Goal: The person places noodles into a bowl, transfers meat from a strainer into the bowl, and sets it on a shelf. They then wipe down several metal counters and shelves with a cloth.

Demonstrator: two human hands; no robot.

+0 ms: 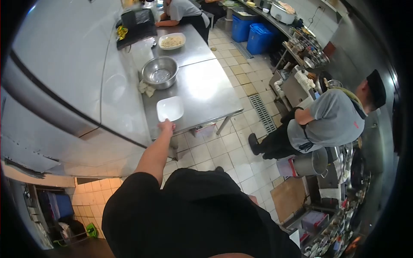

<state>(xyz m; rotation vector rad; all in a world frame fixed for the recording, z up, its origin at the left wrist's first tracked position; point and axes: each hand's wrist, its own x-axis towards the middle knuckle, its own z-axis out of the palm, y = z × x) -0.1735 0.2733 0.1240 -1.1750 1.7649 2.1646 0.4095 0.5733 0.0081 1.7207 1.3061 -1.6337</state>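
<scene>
**Item: white plate at the tabletop's near edge, left hand on its rim**

1. Left hand [166, 125]. At the end of a bare forearm that runs out from a black sleeve, arm fully extended. The fingertips meet the near rim of the plate. At this size I cannot tell whether they pinch the rim or only rest against it. The right hand is out of view.

2. White plate [170, 108]. Square, shallow and apparently empty, lying flat on the tabletop [206, 94]. It sits just beyond the hand, touching it, and close to the tabletop's near edge and near corner.

3. Step in hand, as a judgement. The contact stage of handling the plate, either a placing or a taking up. The frame does not show which.

4. Next move calls for. Either a clean lift of the fingers off the rim, or a firmer hold with the thumb on top and the fingers under the lip. In both cases the plate should be kept level, because the edge is close and the arm is at full stretch.

5. Cloth [146, 88]. Crumpled, lying beyond the plate and against the wall side.

6. Steel bowl [160, 72]. Round, just past the cloth and well apart from the plate.

7. Dish of pale food [172, 41]. On the adjoining tabletop, farther along.

8. Co-worker in grey [331, 120]. Across the tiled aisle, bent over the opposite counter.
</scene>
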